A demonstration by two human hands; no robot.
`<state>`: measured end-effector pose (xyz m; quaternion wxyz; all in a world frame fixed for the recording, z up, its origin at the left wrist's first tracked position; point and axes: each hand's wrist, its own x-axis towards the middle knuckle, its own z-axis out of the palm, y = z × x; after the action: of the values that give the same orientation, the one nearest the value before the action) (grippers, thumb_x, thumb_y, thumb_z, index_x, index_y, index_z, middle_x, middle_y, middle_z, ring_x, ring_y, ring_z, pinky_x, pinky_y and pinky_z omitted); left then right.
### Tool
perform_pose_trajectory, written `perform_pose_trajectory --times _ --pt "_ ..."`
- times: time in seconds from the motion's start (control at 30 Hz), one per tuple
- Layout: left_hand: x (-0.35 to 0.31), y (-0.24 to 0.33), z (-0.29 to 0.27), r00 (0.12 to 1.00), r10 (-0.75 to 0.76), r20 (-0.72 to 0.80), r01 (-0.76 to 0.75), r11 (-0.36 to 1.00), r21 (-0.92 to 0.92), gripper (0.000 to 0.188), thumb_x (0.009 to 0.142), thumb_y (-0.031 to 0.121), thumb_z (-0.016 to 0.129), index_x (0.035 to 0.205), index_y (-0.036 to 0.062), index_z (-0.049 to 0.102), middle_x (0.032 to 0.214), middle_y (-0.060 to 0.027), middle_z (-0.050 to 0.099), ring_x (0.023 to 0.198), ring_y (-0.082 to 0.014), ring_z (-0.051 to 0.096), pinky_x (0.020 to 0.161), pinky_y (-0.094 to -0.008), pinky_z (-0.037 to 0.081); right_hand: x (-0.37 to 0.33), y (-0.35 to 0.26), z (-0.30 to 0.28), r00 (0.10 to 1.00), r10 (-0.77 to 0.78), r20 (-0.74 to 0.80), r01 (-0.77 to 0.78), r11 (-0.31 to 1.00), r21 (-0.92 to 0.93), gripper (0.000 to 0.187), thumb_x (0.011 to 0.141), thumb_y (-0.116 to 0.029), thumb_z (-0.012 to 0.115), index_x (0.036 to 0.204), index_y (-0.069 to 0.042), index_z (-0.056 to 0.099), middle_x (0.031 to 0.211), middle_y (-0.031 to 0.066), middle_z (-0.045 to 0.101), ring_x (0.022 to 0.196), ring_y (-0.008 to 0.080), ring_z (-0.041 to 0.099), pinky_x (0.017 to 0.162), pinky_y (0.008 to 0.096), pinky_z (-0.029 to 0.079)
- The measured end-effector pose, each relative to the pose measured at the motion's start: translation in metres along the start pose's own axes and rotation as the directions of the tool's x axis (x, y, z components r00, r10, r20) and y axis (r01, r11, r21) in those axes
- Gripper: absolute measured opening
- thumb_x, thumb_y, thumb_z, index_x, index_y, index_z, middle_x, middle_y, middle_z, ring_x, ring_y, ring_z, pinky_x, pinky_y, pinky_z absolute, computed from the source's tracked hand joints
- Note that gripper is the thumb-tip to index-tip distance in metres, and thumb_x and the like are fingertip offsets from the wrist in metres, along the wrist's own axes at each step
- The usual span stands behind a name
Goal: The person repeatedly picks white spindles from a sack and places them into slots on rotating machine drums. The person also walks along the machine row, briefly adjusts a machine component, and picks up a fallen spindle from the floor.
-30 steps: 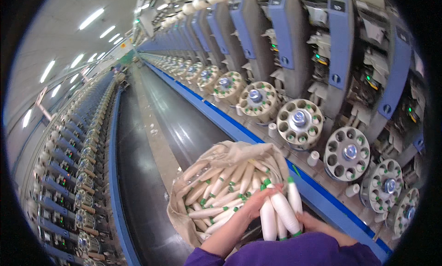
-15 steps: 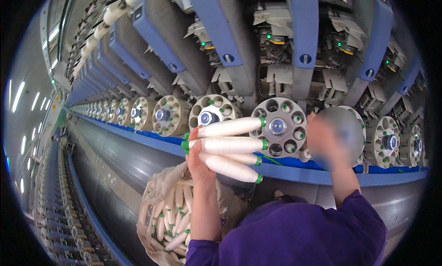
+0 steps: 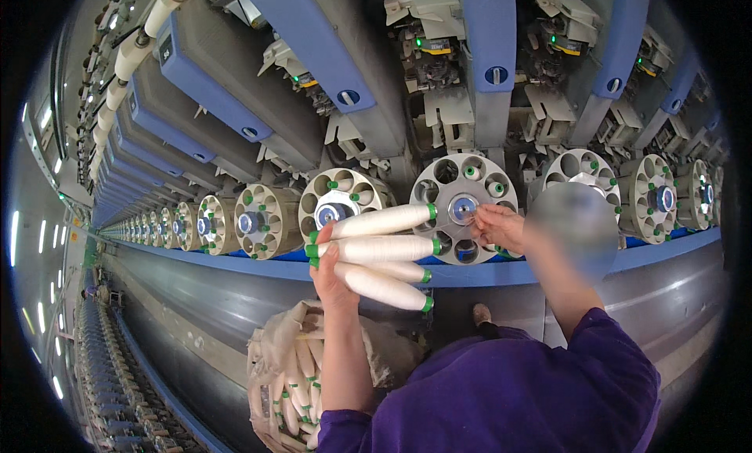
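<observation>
My left hand point(image 3: 335, 277) grips several white yarn bobbins point(image 3: 380, 247) by one end, fanned out and pointing right, with green tips at both ends. My right hand point(image 3: 501, 227) is at the round grey bobbin magazine point(image 3: 440, 206), in front of its right side. Its fingers are pinched together close to the blue hub point(image 3: 462, 209); whether thread lies between them is too fine to make out. A few green-tipped bobbins sit in this magazine's upper holes, and other holes look dark. The held bobbins reach across its lower left edge.
Below my left forearm stands a pale sack point(image 3: 270, 343) full of similar bobbins. More round magazines point(image 3: 266, 198) line the machine row on both sides, under blue and grey units. A blue rail point(image 3: 501, 275) runs below them. A blurred patch covers part of the magazine at right.
My right hand has moved left, from beside the neighbouring magazine to near the hub of the middle one. My left hand keeps the same bobbins. The whole view has shifted a little.
</observation>
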<state>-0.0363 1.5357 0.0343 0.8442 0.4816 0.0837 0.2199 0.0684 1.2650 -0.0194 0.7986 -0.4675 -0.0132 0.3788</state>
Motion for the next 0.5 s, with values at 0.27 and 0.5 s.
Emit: perform_pose_trajectory --times 0.27,0.5 --pt "0.039 -0.039 -0.002 0.970 0.187 0.156 -0.233 0.897 0.374 0.034 0.074 0.006 0.067 0.107 -0.0007 0.061 0.119 -0.0112 0.050 0.112 -0.0223 0.047 0.097 -0.0356 0.036 0.026 0.024 -0.002 0.986 -0.107 -0.127 0.122 0.986 0.118 0.027 0.095 -0.029 0.044 0.077 -0.009 0.044 0.080 0.0065 0.058 0.083 0.0187 0.059 0.088 0.0374 0.044" --pt "0.054 -0.062 0.010 0.961 0.027 0.274 -0.188 0.791 0.582 0.034 0.075 0.008 0.070 0.108 0.0013 0.063 0.124 -0.0085 0.046 0.096 -0.0160 0.052 0.084 -0.0304 0.042 0.012 -0.005 0.030 0.855 -0.502 0.132 0.512 0.857 -0.055 0.029 0.096 -0.028 0.041 0.076 -0.007 0.045 0.078 0.0082 0.060 0.080 0.0181 0.060 0.079 0.0309 0.044"
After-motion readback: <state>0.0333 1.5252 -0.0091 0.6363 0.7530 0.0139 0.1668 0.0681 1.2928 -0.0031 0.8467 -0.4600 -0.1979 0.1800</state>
